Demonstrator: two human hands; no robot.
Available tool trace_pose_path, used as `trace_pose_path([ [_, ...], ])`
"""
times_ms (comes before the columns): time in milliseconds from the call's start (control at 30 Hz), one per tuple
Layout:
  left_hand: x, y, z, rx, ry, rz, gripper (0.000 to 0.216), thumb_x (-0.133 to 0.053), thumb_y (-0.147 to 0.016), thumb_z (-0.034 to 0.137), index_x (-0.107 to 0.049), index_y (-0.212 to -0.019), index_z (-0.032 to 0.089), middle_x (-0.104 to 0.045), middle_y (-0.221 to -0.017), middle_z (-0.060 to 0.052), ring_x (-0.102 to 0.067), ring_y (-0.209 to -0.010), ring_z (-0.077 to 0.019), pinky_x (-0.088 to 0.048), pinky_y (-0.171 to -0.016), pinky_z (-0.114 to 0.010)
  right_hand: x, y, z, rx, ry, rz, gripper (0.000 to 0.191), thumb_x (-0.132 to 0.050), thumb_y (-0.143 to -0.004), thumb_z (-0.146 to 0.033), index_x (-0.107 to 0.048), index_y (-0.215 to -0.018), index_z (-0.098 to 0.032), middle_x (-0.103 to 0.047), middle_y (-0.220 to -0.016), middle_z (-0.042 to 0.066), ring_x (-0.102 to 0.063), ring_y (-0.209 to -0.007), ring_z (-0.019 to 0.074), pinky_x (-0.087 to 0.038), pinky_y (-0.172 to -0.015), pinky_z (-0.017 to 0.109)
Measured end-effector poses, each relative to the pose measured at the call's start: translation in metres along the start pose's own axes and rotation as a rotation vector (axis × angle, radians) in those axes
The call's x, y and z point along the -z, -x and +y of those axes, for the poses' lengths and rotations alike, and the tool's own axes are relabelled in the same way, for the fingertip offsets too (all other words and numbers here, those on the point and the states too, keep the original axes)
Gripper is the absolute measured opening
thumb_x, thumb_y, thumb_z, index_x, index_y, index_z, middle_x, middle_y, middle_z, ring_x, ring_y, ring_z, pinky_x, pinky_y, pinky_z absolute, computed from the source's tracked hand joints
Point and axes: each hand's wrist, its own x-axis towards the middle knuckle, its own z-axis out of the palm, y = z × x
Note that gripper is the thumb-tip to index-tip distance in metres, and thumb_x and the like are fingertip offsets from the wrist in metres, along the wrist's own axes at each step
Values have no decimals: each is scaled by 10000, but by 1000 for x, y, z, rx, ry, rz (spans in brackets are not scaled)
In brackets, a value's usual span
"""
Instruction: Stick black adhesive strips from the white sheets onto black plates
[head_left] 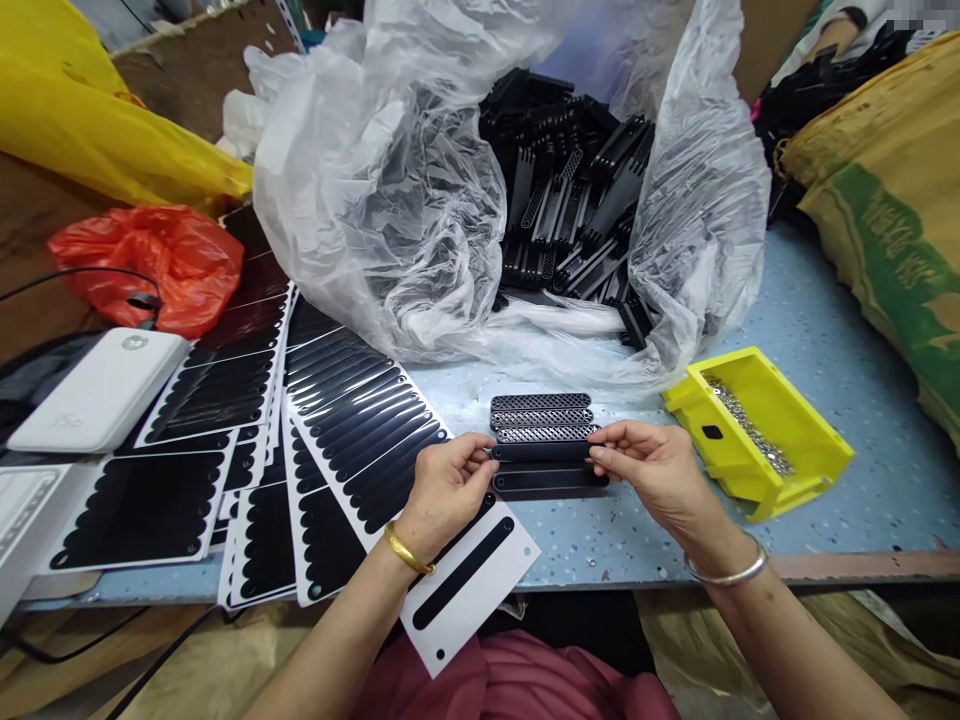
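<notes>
My left hand (444, 488) and my right hand (651, 470) pinch the two ends of one long black plastic strip (541, 452), held level just above the blue table (825, 360). Behind it lie three perforated black strips (541, 417) in a row. Another plain black strip (551, 481) lies just in front. Under my left wrist is a white backing sheet (480, 590) with one long black sticker left on it.
A big clear plastic bag (390, 200) full of black plastic parts (577, 200) stands behind. Sheets of black stickers (360, 420) fan out at the left. A yellow bin (757, 435) with metal pieces sits right. A white device (97, 390) and red bag (150, 260) lie far left.
</notes>
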Motion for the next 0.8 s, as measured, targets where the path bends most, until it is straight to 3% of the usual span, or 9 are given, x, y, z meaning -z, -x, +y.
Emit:
trace_pose_path([
  [333,5,-5,6,70,42,-65,208,-559,-846,273,-731,-854,157,-680,-659,-16,-668,-560,-126,-517,-496,-186,1,1,0,31,52,-8,229,-856,-618,-325,-741,-738,-167,-662,-554,17,-604,-492,142,-490,-464,259],
  [800,1,-11,5,92,66,-49,157,-635,-752,282,-708,-683,161,-651,-601,-13,-610,-506,-118,-511,-470,-198,1,1,0,38,52,-7,232,-841,-619,-323,-730,-734,-156,-649,-551,20,-594,-493,138,-491,-469,259],
])
